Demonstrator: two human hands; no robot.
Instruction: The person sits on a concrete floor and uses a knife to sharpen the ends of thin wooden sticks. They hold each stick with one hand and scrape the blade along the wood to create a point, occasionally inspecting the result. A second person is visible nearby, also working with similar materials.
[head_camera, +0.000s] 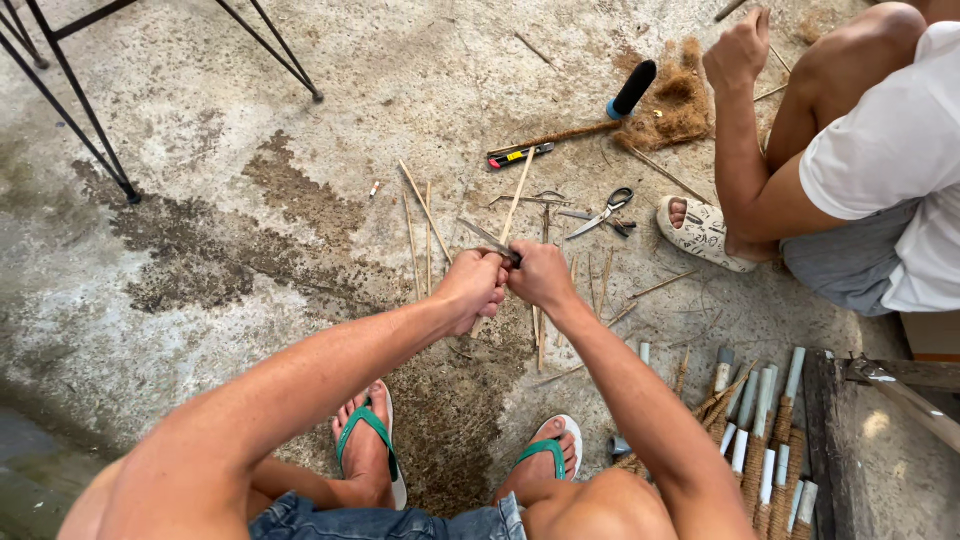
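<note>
Bamboo strip (516, 196), thin and pale, runs from the two hands up toward 12 o'clock, gripped at its lower end just above the middle of the view. Working from the left, black metal legs (85, 110) stand at 10 o'clock on the stained concrete floor (250, 150). The left hand (472, 285) is closed in a fist around the strip and a narrow knife blade (484, 238) that juts toward 11 o'clock. Touching it, the right hand (538, 275) is also curled tight on the strip. More loose slivers (421, 232) lie around them. Toward 1 o'clock sit a utility knife (518, 155), scissors (605, 211) and a heap of brown fibre (672, 102) with a black-handled tool (632, 89). At 2 o'clock another person's hand (738, 50) is fisted. At 5 o'clock lies a row of fibre-wrapped sticks (765, 450).
</note>
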